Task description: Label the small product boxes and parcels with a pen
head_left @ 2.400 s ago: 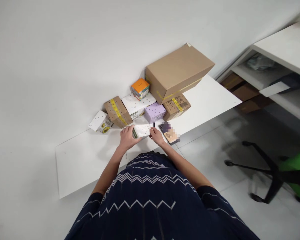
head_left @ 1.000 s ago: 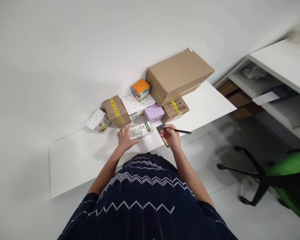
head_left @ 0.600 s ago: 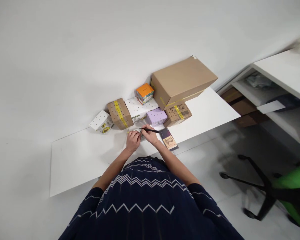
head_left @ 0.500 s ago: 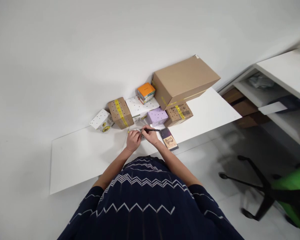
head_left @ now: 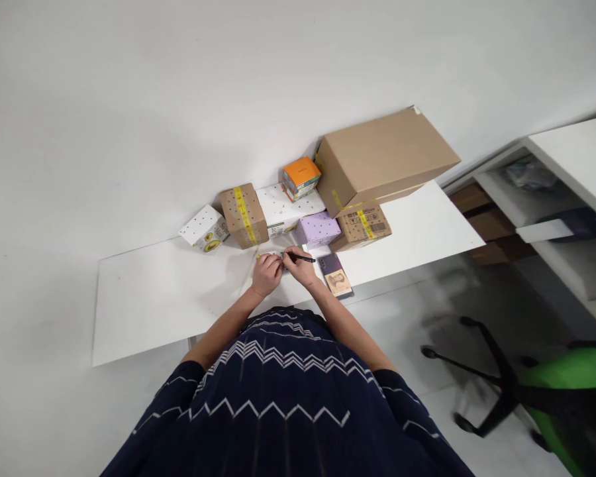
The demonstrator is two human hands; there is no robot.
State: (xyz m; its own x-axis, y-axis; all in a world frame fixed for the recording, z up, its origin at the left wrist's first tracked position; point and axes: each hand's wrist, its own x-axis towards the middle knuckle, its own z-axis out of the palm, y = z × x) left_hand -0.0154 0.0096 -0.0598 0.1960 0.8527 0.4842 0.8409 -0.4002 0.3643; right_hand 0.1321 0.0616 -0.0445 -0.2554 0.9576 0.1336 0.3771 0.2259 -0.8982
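Observation:
A black pen (head_left: 305,257) is gripped in my right hand (head_left: 300,266), its tip end hidden by the fingers. Right beside it, my left hand (head_left: 267,273) has its fingers curled on a small, mostly covered item on the white table (head_left: 153,291). Only a bit of that item shows between the hands, too small to make out. A dark phone (head_left: 330,264) with a picture on its lower half lies right of my right hand. Just beyond the hands are a lilac box (head_left: 318,228) and a brown taped box (head_left: 245,215).
A white box (head_left: 288,204) carries an orange box (head_left: 301,173). At left is a white avocado-print box (head_left: 203,225). A large carton (head_left: 390,156) stands behind a small brown box (head_left: 362,225). White shelving (head_left: 576,149) and a green chair (head_left: 571,371) are at right.
The camera view has shifted slightly, so the boxes on the table appear a little further right. Both hands stay close together, and the pen is still in my right hand.

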